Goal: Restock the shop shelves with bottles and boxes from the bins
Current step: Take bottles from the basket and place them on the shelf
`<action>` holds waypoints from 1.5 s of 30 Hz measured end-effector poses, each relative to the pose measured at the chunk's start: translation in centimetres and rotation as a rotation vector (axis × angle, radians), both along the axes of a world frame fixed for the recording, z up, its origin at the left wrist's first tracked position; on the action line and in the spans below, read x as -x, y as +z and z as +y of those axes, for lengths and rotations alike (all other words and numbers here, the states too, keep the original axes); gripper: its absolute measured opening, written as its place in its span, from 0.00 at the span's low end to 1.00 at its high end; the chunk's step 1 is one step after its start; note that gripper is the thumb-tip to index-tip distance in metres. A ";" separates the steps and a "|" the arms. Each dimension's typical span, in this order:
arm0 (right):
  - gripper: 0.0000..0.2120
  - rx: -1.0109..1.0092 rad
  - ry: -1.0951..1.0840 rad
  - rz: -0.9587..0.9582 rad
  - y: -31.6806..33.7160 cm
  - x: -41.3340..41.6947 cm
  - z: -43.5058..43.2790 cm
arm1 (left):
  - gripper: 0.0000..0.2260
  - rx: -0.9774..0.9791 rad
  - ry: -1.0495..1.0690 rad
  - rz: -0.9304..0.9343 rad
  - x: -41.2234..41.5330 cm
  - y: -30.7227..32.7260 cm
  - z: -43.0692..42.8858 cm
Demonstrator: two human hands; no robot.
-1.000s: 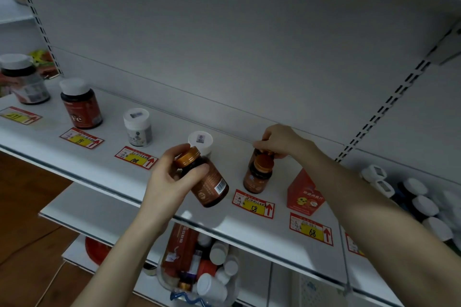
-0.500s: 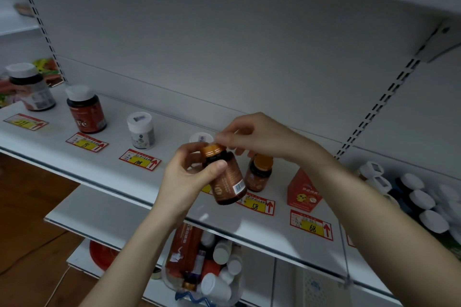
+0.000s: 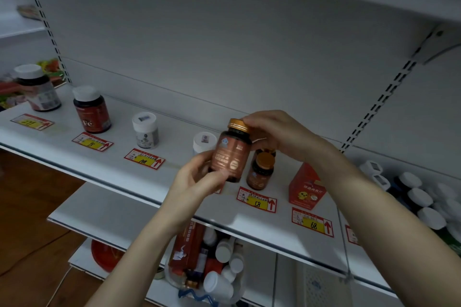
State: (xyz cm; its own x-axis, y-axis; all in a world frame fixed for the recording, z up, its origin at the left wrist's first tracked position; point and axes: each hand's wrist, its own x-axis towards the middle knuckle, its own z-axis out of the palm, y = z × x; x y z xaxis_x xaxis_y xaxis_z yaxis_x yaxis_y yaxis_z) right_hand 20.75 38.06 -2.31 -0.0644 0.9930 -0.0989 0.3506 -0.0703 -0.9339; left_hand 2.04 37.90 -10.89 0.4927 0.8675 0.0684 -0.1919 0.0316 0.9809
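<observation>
A brown bottle with a gold cap (image 3: 231,152) is held upright above the white shelf (image 3: 174,182). My left hand (image 3: 197,179) grips its lower body from the left. My right hand (image 3: 277,134) pinches the gold cap from the right. Just behind and to the right, a matching smaller brown bottle (image 3: 260,171) stands on the shelf above the price tag marked 58 (image 3: 257,200), with another one partly hidden behind it. A clear bin (image 3: 207,264) full of bottles and boxes sits below the shelf.
Along the shelf stand a white-capped jar (image 3: 204,142), a small white bottle (image 3: 146,129), a red "Fe" bottle (image 3: 91,109), a dark bottle (image 3: 37,87) and a red box (image 3: 306,187). White-capped bottles (image 3: 421,197) crowd the right bay. Another shelf overhangs above.
My right hand left the bottle standing on the shelf and came to the cap of the bottle in my left hand. That bottle has been raised and turned upright.
</observation>
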 end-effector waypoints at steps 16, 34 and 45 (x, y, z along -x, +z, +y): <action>0.05 -0.213 -0.195 -0.287 0.9 -1.0 -0.6 | 0.20 -0.556 0.366 0.406 -2.2 -4.1 -0.6; 0.13 -0.299 -0.593 -0.459 -3.7 -9.0 5.6 | 0.12 -1.034 0.236 0.598 -3.6 -14.7 -1.8; 0.14 -0.080 -0.471 -0.553 -7.7 -9.3 7.2 | 0.16 -1.023 0.225 0.594 -3.4 -15.3 -1.6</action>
State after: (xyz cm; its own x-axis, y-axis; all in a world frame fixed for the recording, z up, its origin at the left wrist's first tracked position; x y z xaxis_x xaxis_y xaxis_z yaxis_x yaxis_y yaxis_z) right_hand 30.04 45.30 -9.98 0.4096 0.9087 0.0809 0.7219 -0.2686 -0.6377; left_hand 5.44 36.33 -26.20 0.5255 0.6143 0.5886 0.3966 -0.7889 0.4694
